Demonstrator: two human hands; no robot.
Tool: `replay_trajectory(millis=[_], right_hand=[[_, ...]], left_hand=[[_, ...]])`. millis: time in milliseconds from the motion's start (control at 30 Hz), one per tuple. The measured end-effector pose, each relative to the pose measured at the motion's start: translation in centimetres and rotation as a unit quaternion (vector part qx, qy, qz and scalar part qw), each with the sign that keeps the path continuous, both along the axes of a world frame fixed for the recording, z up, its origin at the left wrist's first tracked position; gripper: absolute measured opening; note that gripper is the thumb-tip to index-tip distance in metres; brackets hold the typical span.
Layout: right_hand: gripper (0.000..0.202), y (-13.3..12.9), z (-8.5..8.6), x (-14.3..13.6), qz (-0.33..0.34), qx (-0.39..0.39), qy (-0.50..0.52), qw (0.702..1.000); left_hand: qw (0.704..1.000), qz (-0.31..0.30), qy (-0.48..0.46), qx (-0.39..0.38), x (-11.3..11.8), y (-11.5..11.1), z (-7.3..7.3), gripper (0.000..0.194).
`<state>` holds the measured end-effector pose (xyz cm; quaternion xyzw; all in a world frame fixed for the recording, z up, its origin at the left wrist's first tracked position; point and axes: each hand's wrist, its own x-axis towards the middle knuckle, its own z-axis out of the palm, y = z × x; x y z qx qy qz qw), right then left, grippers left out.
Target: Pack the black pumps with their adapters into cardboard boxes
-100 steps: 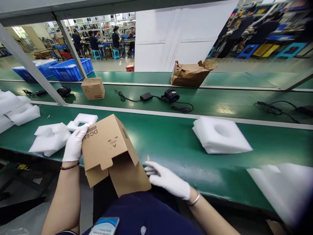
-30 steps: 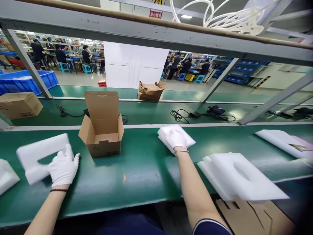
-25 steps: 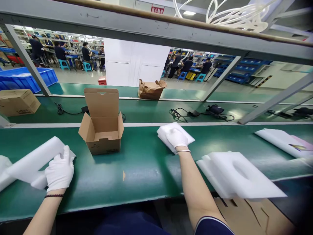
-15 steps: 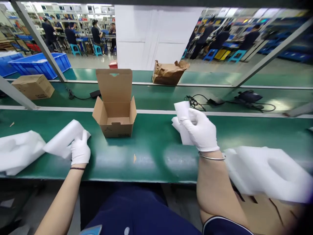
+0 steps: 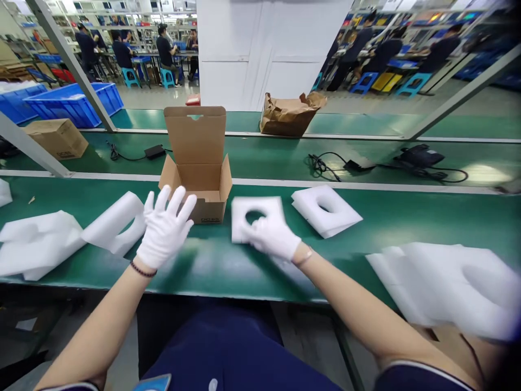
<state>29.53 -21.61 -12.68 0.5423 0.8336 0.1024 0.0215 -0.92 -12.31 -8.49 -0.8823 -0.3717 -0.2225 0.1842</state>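
White gloves cover both of my hands. In my right hand [image 5: 271, 236] is a folded white foam sheet [image 5: 240, 209] with a round hole, held just above the green bench right of the box. My left hand [image 5: 165, 231] is raised, empty, its fingers spread in front of the box's left side. The open cardboard box [image 5: 209, 209] stands with its lid up and side flaps out; I see nothing in the part of its inside that shows. Another folded foam piece [image 5: 309, 209] with a hole lies to the right. Left of my left hand rests a curled foam sheet [image 5: 108, 220].
More foam sheets [image 5: 40, 236] lie at the bench's left, and a foam stack [image 5: 439, 277] at the right. Behind are adapters with cables [image 5: 358, 165], a closed carton [image 5: 57, 138], a crumpled brown paper bag [image 5: 291, 117] and blue bins [image 5: 77, 106]. Slanted metal posts [image 5: 71, 62] frame the bench.
My left hand has let go of the curled foam and moved right, fingers spreading. My right hand has carried one foam piece left toward the box; another foam piece now lies on the bench.
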Motion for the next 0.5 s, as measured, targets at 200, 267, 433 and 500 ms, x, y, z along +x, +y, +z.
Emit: replay_trajectory(millis=[200,267,433,500], right_hand=[[0.058,5.7,3.8,6.3,-0.249,0.277,0.132,0.919],[0.062,5.5,3.1,6.3,-0.244,0.266,0.259,0.896],[0.064,5.8,-1.1,4.8,-0.221,0.122,0.594,0.764],[0.064,6.6,-2.1,5.6,-0.253,0.122,0.615,0.736]], left_hand=[[0.999,-0.002,0.012,-0.039,1.7,3.7,-1.0,0.035],[1.000,0.005,0.012,-0.019,1.4,3.6,-1.7,0.033],[0.999,-0.024,0.000,0.048,0.7,3.0,-2.7,0.032],[0.997,-0.034,-0.009,0.063,0.5,3.3,-3.1,0.033]])
